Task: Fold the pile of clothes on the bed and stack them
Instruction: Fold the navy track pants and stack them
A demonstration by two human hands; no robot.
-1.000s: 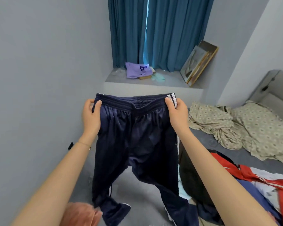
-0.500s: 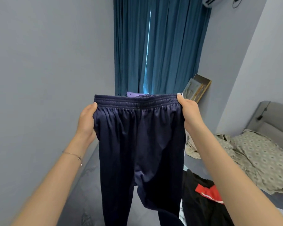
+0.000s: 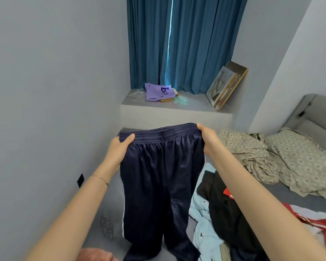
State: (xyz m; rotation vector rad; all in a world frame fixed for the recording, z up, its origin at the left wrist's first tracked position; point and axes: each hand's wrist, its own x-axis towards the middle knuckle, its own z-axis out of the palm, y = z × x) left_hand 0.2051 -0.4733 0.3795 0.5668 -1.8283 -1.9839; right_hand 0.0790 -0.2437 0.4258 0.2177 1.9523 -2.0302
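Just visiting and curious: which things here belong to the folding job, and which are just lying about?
Job: trousers, left hand, right hand, clothes pile.
Lying about: purple bag, frames, curtain, patterned bedding.

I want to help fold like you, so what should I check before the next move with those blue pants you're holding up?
1. Both hands grip the waistband: ok, the left hand and the right hand hold its two ends.
2. Navy track pants spread wide: ok.
3. Legs untangled: cannot tell, their lower ends are out of view.
4. Bare spot on the bed right beside the pants: not ok, a black garment and a light blue garment lie there.
5. Folded stack started: cannot tell, none in view.
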